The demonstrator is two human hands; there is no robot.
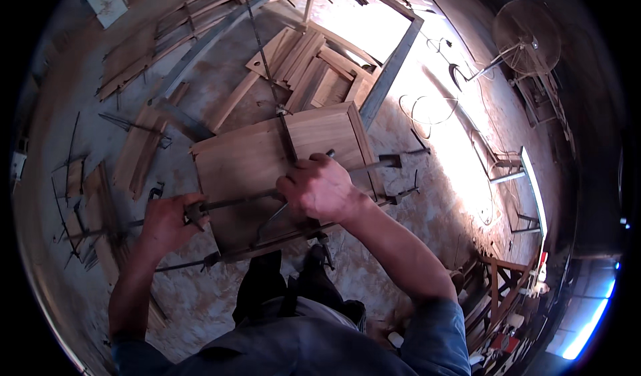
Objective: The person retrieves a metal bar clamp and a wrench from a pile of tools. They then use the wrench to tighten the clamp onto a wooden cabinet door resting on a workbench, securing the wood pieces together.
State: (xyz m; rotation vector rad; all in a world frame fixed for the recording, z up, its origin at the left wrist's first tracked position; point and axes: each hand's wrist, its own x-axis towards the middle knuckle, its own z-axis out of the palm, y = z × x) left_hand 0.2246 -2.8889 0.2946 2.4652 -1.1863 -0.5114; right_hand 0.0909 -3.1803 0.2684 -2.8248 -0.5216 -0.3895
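In front of me lies a wooden cabinet-like piece (240, 157) with a broad panel on top. A long metal bar clamp (244, 201) stretches across it from left to right. My left hand (172, 222) is closed round the clamp's left end, beside the jaw at the panel's edge. Over the middle of the panel, my right hand (319, 188) is closed on a metal rod (330, 153); its tip pokes out above the fist. A bent rod shows below that fist, but whether they are one piece is hidden. Another bar clamp (183, 266) runs along the near edge, and one (264, 55) crosses from the far side.
Beyond the panel, wooden boards and frames (304, 62) lie by a grey metal frame (390, 72). More boards (143, 149) and clamps are on the left floor. A round fan (527, 39), loose cable (427, 109) and wooden stand (501, 282) are on the right.
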